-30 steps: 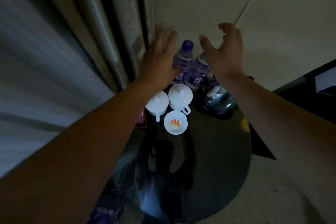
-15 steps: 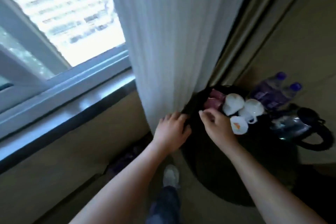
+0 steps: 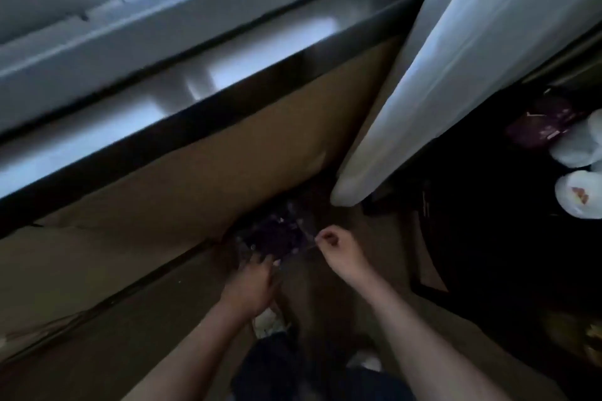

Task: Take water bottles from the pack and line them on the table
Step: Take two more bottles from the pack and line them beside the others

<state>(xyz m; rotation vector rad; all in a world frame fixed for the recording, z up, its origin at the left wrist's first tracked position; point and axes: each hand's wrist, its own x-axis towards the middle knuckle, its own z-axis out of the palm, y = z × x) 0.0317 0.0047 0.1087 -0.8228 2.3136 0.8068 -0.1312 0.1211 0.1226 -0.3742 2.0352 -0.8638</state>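
Observation:
The pack of water bottles (image 3: 277, 234) lies on the floor against the wall below the window, dark, with purple labels under glinting plastic wrap. My left hand (image 3: 250, 283) reaches down to its near edge, fingertips on the pack; the dim light hides whether they grip it. My right hand (image 3: 335, 247) is at the pack's right corner, fingers pinched together on a strip of the wrap. The dark round table (image 3: 488, 221) stands to the right. No bottles on it are in view.
A white curtain (image 3: 456, 58) hangs between pack and table. White cups (image 3: 575, 146) and a lidded cup with an orange logo (image 3: 578, 195) sit at the table's far right, beside purple sachets (image 3: 544, 120). The window sill (image 3: 163, 101) runs above. My shoe (image 3: 268, 319) is near the pack.
My view has dropped from the table and window to the floor. Both hands moved down from the curtain's edge to the pack, and my right hand has pinched the wrap.

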